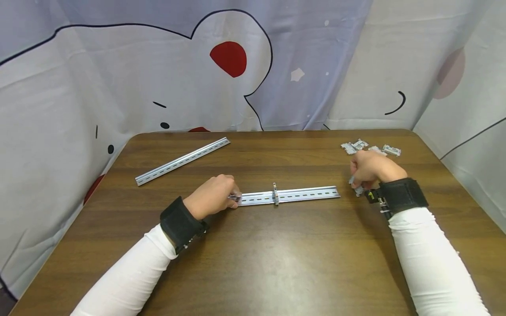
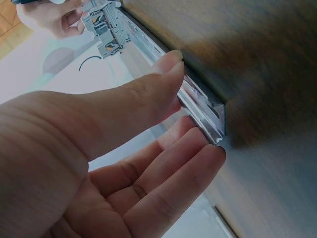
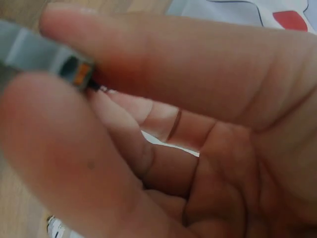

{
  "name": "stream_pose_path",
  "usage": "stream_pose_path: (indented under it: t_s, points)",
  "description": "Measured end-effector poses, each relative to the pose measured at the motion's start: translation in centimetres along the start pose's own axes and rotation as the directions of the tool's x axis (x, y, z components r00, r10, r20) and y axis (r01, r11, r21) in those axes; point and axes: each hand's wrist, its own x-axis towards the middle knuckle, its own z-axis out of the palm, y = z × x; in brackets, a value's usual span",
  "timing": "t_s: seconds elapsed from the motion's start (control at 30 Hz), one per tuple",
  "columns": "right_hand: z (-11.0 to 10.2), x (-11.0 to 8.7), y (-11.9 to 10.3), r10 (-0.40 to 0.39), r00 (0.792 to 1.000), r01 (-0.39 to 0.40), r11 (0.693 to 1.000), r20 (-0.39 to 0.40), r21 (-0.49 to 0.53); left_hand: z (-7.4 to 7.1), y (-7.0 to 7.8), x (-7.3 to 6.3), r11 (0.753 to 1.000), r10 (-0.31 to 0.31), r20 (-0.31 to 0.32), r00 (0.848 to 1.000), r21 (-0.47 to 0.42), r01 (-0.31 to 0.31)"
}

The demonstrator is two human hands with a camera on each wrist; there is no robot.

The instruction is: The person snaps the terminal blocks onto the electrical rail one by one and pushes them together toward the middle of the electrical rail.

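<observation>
- Here's the left hand (image 1: 213,196), palm turned inward, thumb and fingers pinching the left end of the slotted rail (image 1: 306,194), our landmark.
- Well apart, just past the rail's right end, the right hand (image 1: 373,169) bends down, pinching a grey terminal block (image 1: 359,190).
- One upright block (image 1: 275,194) sits mid-rail!
- Beneath the rail, brown wood-grain tabletop (image 1: 245,254); beyond it, a patterned curtain (image 1: 130,79).

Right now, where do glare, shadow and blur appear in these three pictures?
Head view: pale glare on the wooden table; left wrist view: dark shadow beside the slotted DIN rail; right wrist view: the grey terminal block pinched in the right hand looks blurred.
</observation>
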Motion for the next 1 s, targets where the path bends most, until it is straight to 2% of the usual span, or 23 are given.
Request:
stream_pose_path:
  t_s: [0.2,0.4,0.67,1.0]
  points:
    - [0.3,-0.2,-0.6,-0.024,1.000,0.025,1.000,0.010,-0.007,-0.2,0.1,0.3,1.000,0.008,0.002,1.000,0.002,-0.008]
    - [0.4,-0.3,-1.4,-0.071,0.993,0.064,0.995,0.092,0.078,-0.1,0.1,0.3,1.000,0.002,0.017,1.000,-0.008,-0.002]
    - [0.4,-0.3,-2.0,-0.060,0.987,0.042,0.992,0.151,0.123,0.1,0.1,-0.1,1.000,0.012,0.003,1.000,-0.001,-0.012]
    - [0.6,-0.4,-2.8,-0.054,0.990,0.040,0.993,0.132,0.112,0.1,-0.1,0.0,0.999,0.028,-0.005,1.000,0.023,-0.027]
